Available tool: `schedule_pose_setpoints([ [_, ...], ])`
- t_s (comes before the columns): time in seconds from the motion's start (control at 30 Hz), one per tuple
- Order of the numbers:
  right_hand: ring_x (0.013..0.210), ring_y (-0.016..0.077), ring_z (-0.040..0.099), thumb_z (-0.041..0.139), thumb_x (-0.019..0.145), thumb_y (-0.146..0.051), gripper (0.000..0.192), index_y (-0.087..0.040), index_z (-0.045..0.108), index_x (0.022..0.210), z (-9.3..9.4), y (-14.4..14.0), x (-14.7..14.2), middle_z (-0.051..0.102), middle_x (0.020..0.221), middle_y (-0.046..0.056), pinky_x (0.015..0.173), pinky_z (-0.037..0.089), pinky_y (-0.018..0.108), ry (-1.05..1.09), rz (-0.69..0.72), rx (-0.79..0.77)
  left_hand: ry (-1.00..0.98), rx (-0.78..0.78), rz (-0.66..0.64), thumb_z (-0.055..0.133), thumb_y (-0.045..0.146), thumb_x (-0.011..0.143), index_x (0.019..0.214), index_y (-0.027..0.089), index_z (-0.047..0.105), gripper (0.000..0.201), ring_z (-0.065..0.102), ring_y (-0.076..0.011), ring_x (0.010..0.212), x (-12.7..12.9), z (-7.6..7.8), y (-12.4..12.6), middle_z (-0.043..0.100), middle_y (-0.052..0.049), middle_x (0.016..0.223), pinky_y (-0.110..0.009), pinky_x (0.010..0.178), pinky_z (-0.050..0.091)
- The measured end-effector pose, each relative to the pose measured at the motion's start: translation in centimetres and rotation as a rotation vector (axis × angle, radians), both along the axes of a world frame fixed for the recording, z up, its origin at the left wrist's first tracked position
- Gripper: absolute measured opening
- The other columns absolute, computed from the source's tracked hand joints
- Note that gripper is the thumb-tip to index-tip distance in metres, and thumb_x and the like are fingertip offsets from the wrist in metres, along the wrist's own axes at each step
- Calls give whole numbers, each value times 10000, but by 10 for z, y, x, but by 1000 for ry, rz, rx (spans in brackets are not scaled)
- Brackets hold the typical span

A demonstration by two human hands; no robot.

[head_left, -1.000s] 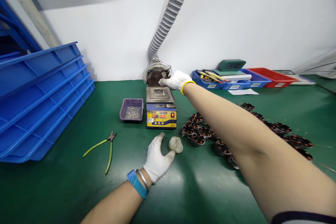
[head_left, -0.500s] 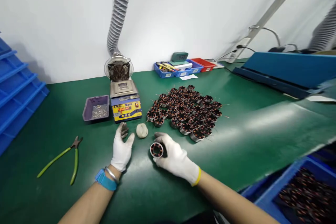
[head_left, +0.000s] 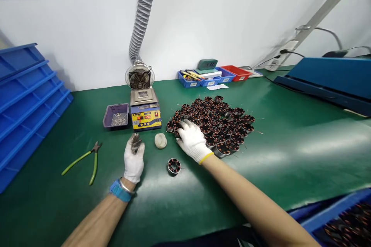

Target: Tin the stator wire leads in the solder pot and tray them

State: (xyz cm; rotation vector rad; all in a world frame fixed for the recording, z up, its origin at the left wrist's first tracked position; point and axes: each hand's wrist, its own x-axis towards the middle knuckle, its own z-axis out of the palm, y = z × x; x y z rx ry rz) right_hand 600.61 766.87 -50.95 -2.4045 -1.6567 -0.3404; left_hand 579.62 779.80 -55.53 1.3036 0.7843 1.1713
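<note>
Blue crate point(head_left: 333, 211): cut off, four o'clock
Right hand point(head_left: 191, 137): touches coil rings point(head_left: 213, 128) at their eight o'clock, grip unclear
Left hand point(head_left: 134, 161): half-open, fingers curled

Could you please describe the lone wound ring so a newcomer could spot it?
On the green table, find the yellow-fronted machine. Nearer the viewer, just past the whitish lump, sits the ring, standing apart from the crowded rings further back.

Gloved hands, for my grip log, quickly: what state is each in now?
Left hand: partly open, nothing visible in it.
Right hand: at the coil rings; grip cannot be told.
</note>
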Motion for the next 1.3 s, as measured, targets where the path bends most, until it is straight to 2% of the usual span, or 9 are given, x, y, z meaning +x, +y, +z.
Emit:
schedule_pose_setpoints([
  [0.17, 1418, 354, 386, 678, 777, -246, 157, -175, 721, 911, 12, -14, -21, 555, 1426, 141, 1133, 368, 572, 310, 130, 164, 43, -121, -62, 759, 578, 758, 1148, 168, 624, 582, 658, -149, 756, -30, 29, -24, 707, -107, 1095, -236, 594, 518],
  [0.3, 1407, 282, 449, 679, 779, -247, 136, -228, 687, 913, 33, -31, -59, 535, 1463, 93, 1127, 419, 513, 783, 465, 162, 53, -631, -800, 609, 803, 741, 1053, 162, 627, 713, 570, -136, 453, -38, 47, -48, 672, -52, 704, -198, 346, 313],
  [0.37, 1391, 287, 475, 710, 767, -256, 177, -233, 686, 941, 38, -33, -74, 543, 1456, 102, 1096, 462, 489, 839, 521, 142, 3, -731, -941, 620, 820, 720, 906, 155, 636, 691, 516, -104, 401, -36, 49, -55, 607, -20, 583, -182, 356, 306],
  [0.47, 1325, 300, 533, 752, 772, -302, 331, -231, 666, 1084, 37, -31, -87, 603, 1362, 132, 1067, 489, 504, 658, 491, 379, -117, -670, -790, 731, 683, 752, 876, 158, 627, 550, 476, -47, 432, -34, 45, -59, 590, 18, 635, -149, 412, 332],
  [0.6, 994, 211, 670, 636, 882, -203, 109, -242, 632, 983, 37, -26, -94, 711, 961, 39, 1062, 474, 502, 332, 553, 604, -142, -614, -648, 750, 638, 773, 910, 168, 623, 506, 443, -44, 439, -36, 41, -63, 543, 45, 636, -151, 400, 312],
  [0.83, 966, 219, 636, 564, 882, -217, 43, -204, 601, 865, 53, -19, -105, 680, 880, 57, 1049, 458, 516, 123, 507, 582, -196, -537, -589, 664, 632, 819, 978, 228, 692, 435, 692, -219, 822, -49, 44, -53, 706, -84, 978, -346, 632, 594],
  [0.93, 937, 203, 614, 558, 893, -268, 77, -211, 601, 866, 63, -12, -114, 679, 914, 54, 1051, 454, 479, 200, 560, 574, -57, -234, -557, 375, 680, 932, 871, 270, 703, 529, 687, -282, 1047, -53, 39, -37, 727, -91, 959, -502, 843, 621],
  [1.03, 905, 203, 590, 590, 870, -345, 126, -225, 600, 836, 69, -6, -121, 666, 892, 37, 1048, 437, 473, 177, 641, 419, 157, 168, -534, 526, 534, 914, 952, 286, 722, 318, 649, -299, 1179, -55, 28, -35, 740, -59, 936, -596, 1054, 520],
  [1.3, 873, 219, 563, 602, 827, -369, 161, -211, 593, 798, 81, 1, -115, 648, 868, 59, 1014, 426, 505, -16, 576, 288, 46, 315, -453, 314, 366, 1031, 1267, 313, 661, 423, 730, -220, 987, -63, 12, -22, 762, -47, 1051, -435, 965, 591],
])
